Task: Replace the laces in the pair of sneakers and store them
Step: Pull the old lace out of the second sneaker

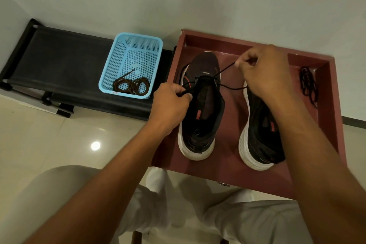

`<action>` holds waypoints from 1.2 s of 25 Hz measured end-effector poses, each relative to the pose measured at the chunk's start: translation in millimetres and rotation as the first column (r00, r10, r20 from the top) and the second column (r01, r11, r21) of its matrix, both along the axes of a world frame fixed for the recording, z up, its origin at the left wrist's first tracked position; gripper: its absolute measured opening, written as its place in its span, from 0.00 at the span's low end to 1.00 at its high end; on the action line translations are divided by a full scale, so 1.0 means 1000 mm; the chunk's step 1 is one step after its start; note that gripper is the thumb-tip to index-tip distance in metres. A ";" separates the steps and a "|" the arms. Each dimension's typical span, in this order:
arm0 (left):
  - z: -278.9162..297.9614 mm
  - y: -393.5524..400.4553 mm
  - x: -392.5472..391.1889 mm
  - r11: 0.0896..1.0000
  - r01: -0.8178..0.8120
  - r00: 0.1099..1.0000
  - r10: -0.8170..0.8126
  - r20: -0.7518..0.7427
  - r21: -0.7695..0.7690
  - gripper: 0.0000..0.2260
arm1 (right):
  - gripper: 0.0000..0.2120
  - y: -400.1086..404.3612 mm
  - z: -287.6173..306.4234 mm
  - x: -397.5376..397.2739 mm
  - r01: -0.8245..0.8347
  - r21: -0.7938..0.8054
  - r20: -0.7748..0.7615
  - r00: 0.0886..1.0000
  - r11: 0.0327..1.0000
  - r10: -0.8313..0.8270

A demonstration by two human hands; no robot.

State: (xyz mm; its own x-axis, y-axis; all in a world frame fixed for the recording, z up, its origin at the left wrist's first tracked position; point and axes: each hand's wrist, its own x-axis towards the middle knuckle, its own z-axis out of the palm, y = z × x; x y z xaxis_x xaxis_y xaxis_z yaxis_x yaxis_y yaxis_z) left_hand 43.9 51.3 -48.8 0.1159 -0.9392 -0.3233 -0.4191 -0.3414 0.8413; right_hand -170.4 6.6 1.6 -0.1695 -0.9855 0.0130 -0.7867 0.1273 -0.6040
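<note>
Black cord lace (227,69): threaded through front eyelets of left black white-soled sneaker (200,109) on red wooden tray-top desk (324,61). Left hand (170,103) pinches one end, right hand (261,73) the other. Step: lacing begun. Next likely needs crossing ends to higher eyelets. Second sneaker (259,130) alongside, unlaced; spare lace (309,85) near; blue mesh plastic basket (118,61) holds coiled laces (130,85).

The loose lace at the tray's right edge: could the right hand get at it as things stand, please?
Probably yes: the loose lace lies uncovered just beside the right hand, though it now pinches the shoe's lace.
</note>
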 end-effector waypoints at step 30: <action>0.009 -0.002 0.001 0.998 0.056 0.997 -0.058 0.053 0.029 0.06 | 0.03 -0.006 0.000 -0.007 0.110 -0.060 0.107 0.989 0.992 -0.103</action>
State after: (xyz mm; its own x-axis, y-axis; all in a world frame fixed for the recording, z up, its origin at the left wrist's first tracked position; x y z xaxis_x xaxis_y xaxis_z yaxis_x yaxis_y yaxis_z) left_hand 45.1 49.1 -39.4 0.0802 -0.9358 -0.3434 -0.4828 -0.3379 0.8079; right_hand -177.6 0.7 1.2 -0.2768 -0.9594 0.0540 -0.7035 0.1640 -0.6915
